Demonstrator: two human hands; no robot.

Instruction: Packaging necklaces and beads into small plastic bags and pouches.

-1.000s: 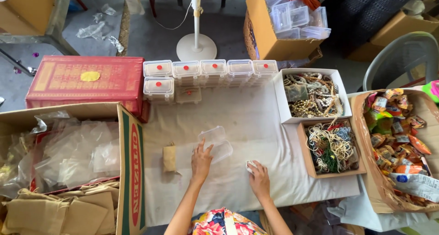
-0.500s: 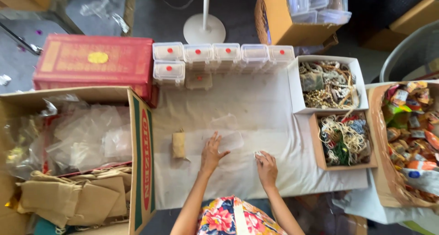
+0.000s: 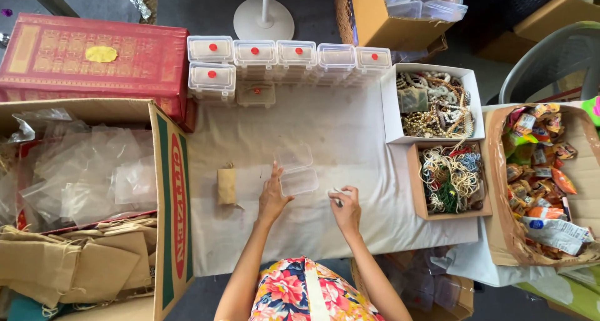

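Head view looks straight down on a tabletop (image 3: 350,140) draped in pale cloth. Compared with half a second earlier, when both palms lay flat on the cloth, a clear plastic hinged box (image 3: 295,170) now lies open at the centre, its lid folded back toward 12 o'clock. The left hand (image 3: 273,196) rests at the box's 7 o'clock corner, fingers apart and stretched, touching its edge rather than gripping it. The right hand (image 3: 345,210), at 4 o'clock of the box and just beside it, has its fingers pinched together on a small pale item (image 3: 336,196) too tiny to identify. A small tan pouch (image 3: 227,186) lies at 9 o'clock of the left hand. Closed clear boxes with red dots (image 3: 287,58) line the tabletop's 12 o'clock edge. A white box of beaded jewellery (image 3: 432,103) and a brown box of corded necklaces (image 3: 451,178) sit at 3 o'clock. A cardboard carton of clear bags (image 3: 87,177) stands at 9 o'clock, cut off by the frame; the person's forearms hide part of the cloth.
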